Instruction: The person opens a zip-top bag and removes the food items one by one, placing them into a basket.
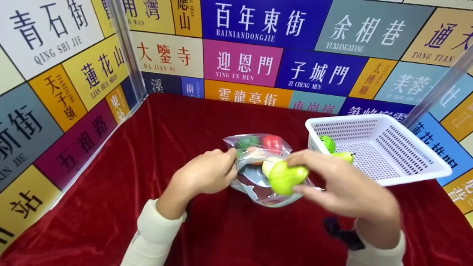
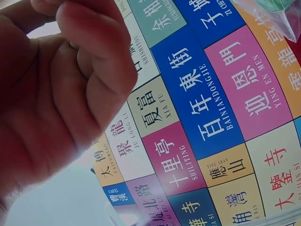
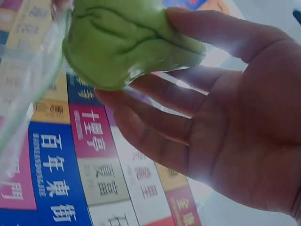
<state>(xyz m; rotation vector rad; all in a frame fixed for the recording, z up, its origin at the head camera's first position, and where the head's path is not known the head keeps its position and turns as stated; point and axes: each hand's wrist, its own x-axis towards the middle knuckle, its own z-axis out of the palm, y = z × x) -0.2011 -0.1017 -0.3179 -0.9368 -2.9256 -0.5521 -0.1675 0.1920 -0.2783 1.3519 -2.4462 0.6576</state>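
Observation:
My right hand (image 1: 343,184) holds a light green chayote (image 1: 282,177) between thumb and fingers, over the mouth of a clear plastic bag (image 1: 255,194). Folds run along the chayote (image 3: 127,42) in the right wrist view. With curled fingers, my left hand (image 1: 207,171) grips the bag's left edge. Inside the bag lie a red round item (image 1: 272,143), a dark green one (image 1: 247,142) and a pale one (image 1: 269,166), seen partly through the plastic. The left wrist view shows the curled left hand (image 2: 70,80), with a corner of the bag (image 2: 287,21) at top right.
To the right stands a white perforated basket (image 1: 402,177). In its left end lie a green item (image 1: 327,143) and a yellow-green item (image 1: 344,157), partly hidden by its rim. Dark red cloth (image 1: 177,122) covers the table, and walls with printed signs (image 1: 258,22) rise behind.

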